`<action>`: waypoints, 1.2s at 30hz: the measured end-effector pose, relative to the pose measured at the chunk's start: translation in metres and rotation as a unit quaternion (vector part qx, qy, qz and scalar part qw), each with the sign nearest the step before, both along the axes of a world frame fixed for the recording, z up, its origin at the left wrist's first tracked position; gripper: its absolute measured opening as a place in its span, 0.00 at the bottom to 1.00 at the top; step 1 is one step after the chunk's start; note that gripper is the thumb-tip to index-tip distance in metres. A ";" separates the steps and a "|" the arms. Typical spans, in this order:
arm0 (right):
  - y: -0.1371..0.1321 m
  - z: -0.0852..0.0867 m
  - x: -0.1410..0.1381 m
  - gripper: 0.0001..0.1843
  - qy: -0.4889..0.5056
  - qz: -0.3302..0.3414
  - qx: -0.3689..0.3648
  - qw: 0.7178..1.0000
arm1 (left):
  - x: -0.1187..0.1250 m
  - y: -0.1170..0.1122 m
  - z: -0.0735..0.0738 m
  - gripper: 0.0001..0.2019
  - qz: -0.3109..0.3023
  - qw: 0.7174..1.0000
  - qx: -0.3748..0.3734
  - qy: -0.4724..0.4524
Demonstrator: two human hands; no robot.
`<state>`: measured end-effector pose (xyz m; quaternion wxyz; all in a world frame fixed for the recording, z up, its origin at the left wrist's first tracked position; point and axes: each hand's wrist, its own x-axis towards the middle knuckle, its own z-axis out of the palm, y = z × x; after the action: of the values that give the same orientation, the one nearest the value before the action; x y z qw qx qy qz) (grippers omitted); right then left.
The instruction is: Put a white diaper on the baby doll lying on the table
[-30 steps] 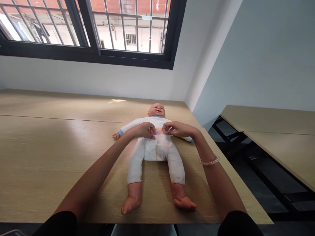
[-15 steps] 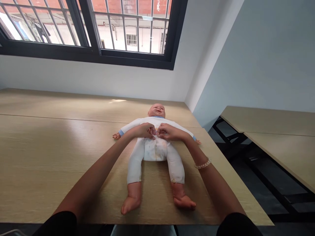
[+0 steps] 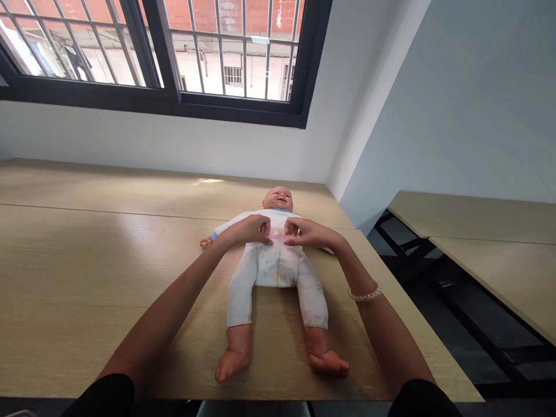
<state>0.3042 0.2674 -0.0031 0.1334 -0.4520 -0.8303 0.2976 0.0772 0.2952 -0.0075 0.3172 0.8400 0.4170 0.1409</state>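
- No legible text, label, brand, number or sign anywhere in view.
- Coloured print on the chest of a white baby doll's bodysuit: too small and blurred to read.

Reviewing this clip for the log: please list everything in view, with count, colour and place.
baby doll: 1, peach head and feet, on its back on the near table
white bodysuit: 1, pink chest print, on the doll
near light wood table: 1, seam across it, under the doll
far light wood table: 1, right of view
black metal frame: 1, under the far table
window: 1, black frame, barred, above the near table
white wall: 1, below the window
brick building: 1, red, outside the window
bead bracelet: 1, white, on the right wrist
left hand: 1, on the bodysuit's front
right hand: 1, on the bodysuit's front
black sleeves: 2, bottom corners
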 end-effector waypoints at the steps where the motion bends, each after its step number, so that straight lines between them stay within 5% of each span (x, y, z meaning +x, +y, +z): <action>1: 0.000 0.002 0.002 0.13 0.008 -0.003 0.000 1.000 | -0.001 -0.001 0.003 0.18 0.000 1.000 0.000 0.002; 7: 0.001 -0.004 -0.005 0.06 -0.046 -0.020 -0.047 0.998 | 0.000 -0.005 0.005 0.14 -0.036 0.998 -0.041 0.013; 17: -0.001 -0.009 -0.019 0.01 -0.102 -0.038 0.002 0.994 | 0.001 -0.005 0.000 0.13 -0.083 0.992 -0.094 0.028; 24: -0.021 0.027 0.015 0.10 -0.072 -0.067 0.002 0.995 | -0.032 0.005 0.025 0.14 -0.089 0.992 -0.086 0.030; 29: -0.051 0.056 0.037 0.15 -0.119 -0.122 -0.028 0.985 | -0.043 -0.014 0.047 0.15 -0.092 0.989 -0.067 0.090; 36: -0.060 0.069 0.049 0.20 -0.104 -0.172 -0.009 0.980 | -0.033 -0.026 0.043 0.14 -0.058 0.989 -0.029 0.132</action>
<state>0.3536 0.2075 0.0659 0.0914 -0.6177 -0.7470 0.2285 0.0446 0.2689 0.0356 0.2914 0.8647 0.4092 -0.0018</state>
